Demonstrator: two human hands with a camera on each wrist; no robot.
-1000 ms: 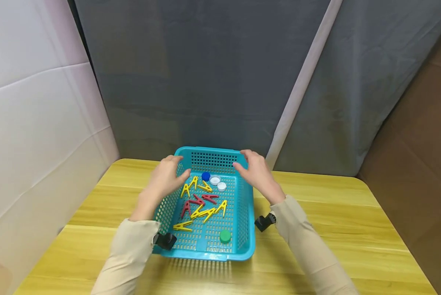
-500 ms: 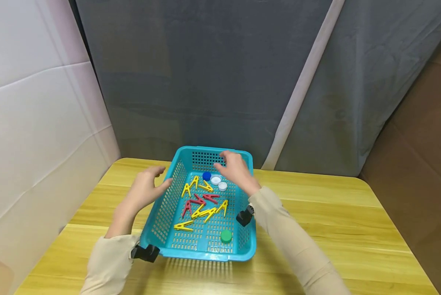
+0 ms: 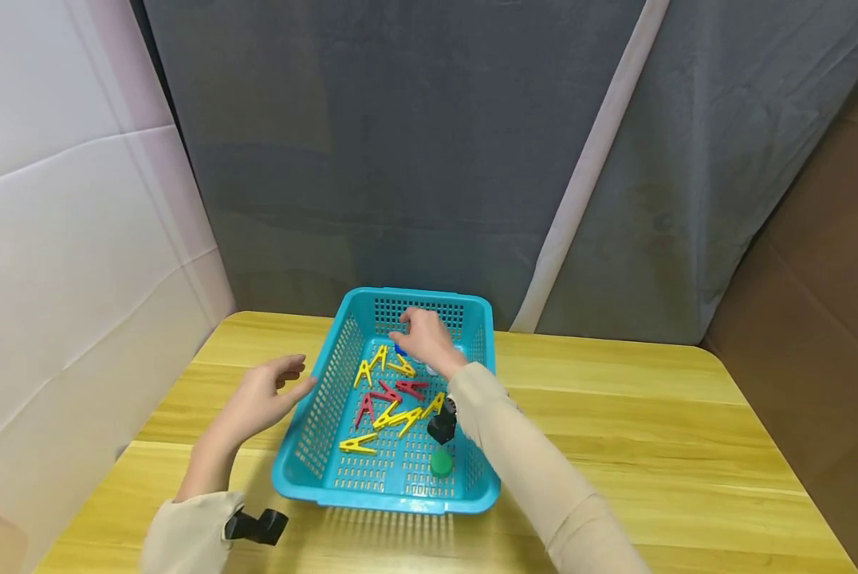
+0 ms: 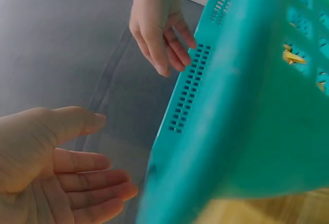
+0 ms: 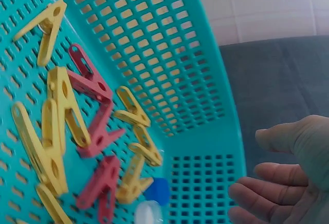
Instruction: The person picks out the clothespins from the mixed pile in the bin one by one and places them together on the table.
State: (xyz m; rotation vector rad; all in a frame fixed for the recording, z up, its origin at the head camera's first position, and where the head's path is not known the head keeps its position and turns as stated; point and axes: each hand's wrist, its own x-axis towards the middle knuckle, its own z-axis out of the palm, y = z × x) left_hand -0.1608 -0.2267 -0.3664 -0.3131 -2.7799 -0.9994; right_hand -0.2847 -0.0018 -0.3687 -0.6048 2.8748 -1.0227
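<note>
A turquoise plastic basket (image 3: 393, 501) holds yellow clothespins (image 3: 358, 444), red clothespins (image 3: 364, 408) and several round caps. Over its far end is my right hand (image 3: 429, 339), fingers loosely bent and holding nothing. A blue cap (image 3: 399, 351) peeks out by that hand, which mostly hides the white caps in the head view; one white cap (image 5: 148, 213) shows in the right wrist view. A green cap (image 3: 441, 463) lies at the near right. Just outside the left rim hovers my left hand (image 3: 257, 399), its fingers relaxed with nothing in them.
The basket stands on a yellow wood-grain table (image 3: 615, 430). Behind the table hangs a dark grey cloth (image 3: 400, 159) with a pale strip (image 3: 580, 183). A white panel (image 3: 77, 239) rises on the left and a brown one (image 3: 816, 279) on the right.
My left hand has moved from above the basket's left side out to the left and nearer me. My right hand has crossed from the right rim leftward, over the far caps.
</note>
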